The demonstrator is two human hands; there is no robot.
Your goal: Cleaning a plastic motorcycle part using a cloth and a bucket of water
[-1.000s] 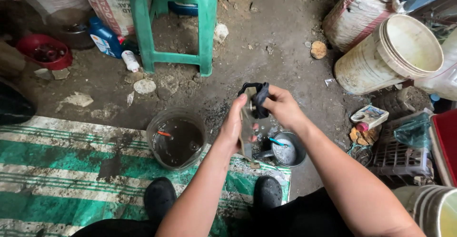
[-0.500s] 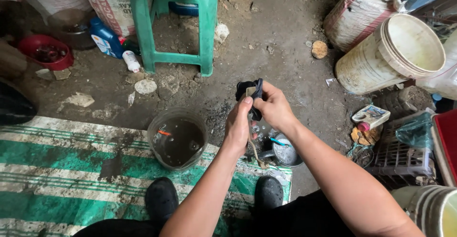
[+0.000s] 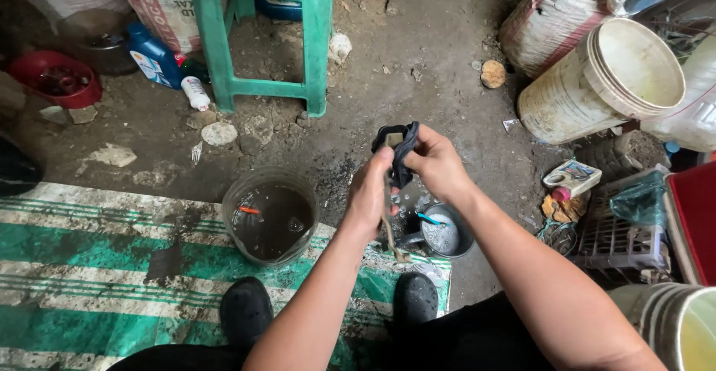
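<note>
- Left hand (image 3: 371, 192) gripped around a flat metal piece (image 3: 387, 218), held upright above the ground, lower end hanging down toward the small pot
- Right hand (image 3: 435, 164) pinched a dark rag (image 3: 401, 153) against the top of the metal piece, fingers pressed together on the cloth
- Both hands met in mid-air, touching, over the edge of the green striped mat (image 3: 89, 266)
- Small metal pot (image 3: 446, 231) sat just below the hands, blue-handled tool inside, grey liquid in it
- Clear tub (image 3: 270, 216) of murky brown liquid stood left of the hands, on the mat edge
- Black shoes (image 3: 246, 311) planted on the mat, one either side of the arms
- Green plastic stool (image 3: 270, 35) stood further off on the dirt floor, blue bottle (image 3: 153, 58) and red bowl (image 3: 56, 79) to its left
- White bucket (image 3: 604, 84) lay tipped on its side at right, near sacks and a dark crate (image 3: 623, 237)
</note>
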